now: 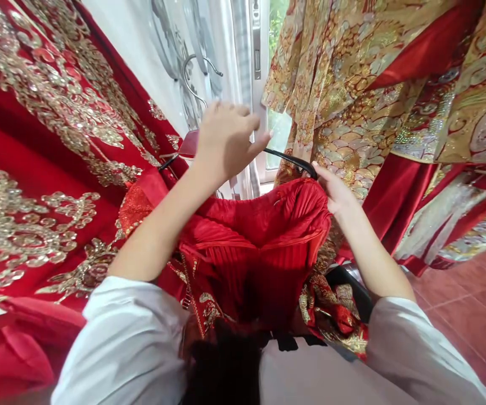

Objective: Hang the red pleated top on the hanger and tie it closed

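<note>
A red pleated dress (260,225) hangs from a black clothes hanger (287,156) with a metal hook (188,76). My left hand (228,138) is closed over the middle of the hanger, just below the hook, its thumb stretched to the right; the hand hides what lies under its fingers. At the hanger's right end, my right hand (338,191) grips the shoulder edge of the dress, with a fingertip against the hanger tip. The left shoulder of the dress sits near the hanger's left end, partly behind my left forearm.
Red cloth with gold beading (32,236) fills the left side. Gold patterned garments (352,112) hang at the right, above a red tiled floor (471,309). Behind the hanger are pale curtains (234,45) and a door frame (257,67). Red and gold fabric (344,320) lies below my right arm.
</note>
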Tool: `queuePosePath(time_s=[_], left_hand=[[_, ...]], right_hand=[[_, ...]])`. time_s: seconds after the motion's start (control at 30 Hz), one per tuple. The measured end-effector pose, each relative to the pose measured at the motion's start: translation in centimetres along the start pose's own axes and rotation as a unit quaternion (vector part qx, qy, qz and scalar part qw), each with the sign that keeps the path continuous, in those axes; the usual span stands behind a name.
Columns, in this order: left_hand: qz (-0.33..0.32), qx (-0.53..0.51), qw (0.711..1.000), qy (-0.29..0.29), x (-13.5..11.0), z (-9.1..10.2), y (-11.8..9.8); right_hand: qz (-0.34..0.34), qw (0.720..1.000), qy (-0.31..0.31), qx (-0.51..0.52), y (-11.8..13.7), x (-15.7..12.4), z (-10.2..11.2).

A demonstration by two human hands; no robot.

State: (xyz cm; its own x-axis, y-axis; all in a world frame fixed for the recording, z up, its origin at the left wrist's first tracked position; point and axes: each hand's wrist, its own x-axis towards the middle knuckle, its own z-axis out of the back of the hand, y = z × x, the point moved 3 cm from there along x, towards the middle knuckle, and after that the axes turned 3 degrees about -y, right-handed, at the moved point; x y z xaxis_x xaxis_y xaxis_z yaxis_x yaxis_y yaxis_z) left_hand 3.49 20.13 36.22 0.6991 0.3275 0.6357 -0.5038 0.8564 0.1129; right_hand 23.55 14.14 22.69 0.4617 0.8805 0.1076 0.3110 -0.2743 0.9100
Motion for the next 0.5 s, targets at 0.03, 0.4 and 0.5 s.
queuePosePath(time_s=[0.03, 0.4, 0.5], left_hand=[[0.016, -0.036, 0.999, -0.008, 0.9, -1.3, 0.4], [0.059, -0.322, 0.944, -0.033, 1.5, -4.1, 2.0], [0.064, -0.344, 0.937, -0.018, 1.4, -4.1, 2.0]], right_hand=[[-0.003, 1.000, -0.006, -0.010, 0.3, -0.2, 0.2], [-0.048, 0.971, 0.062, -0.227, 6.5, 0.2, 3.5], [0.026, 0.965, -0.083, -0.248, 8.8, 0.6, 3.8]])
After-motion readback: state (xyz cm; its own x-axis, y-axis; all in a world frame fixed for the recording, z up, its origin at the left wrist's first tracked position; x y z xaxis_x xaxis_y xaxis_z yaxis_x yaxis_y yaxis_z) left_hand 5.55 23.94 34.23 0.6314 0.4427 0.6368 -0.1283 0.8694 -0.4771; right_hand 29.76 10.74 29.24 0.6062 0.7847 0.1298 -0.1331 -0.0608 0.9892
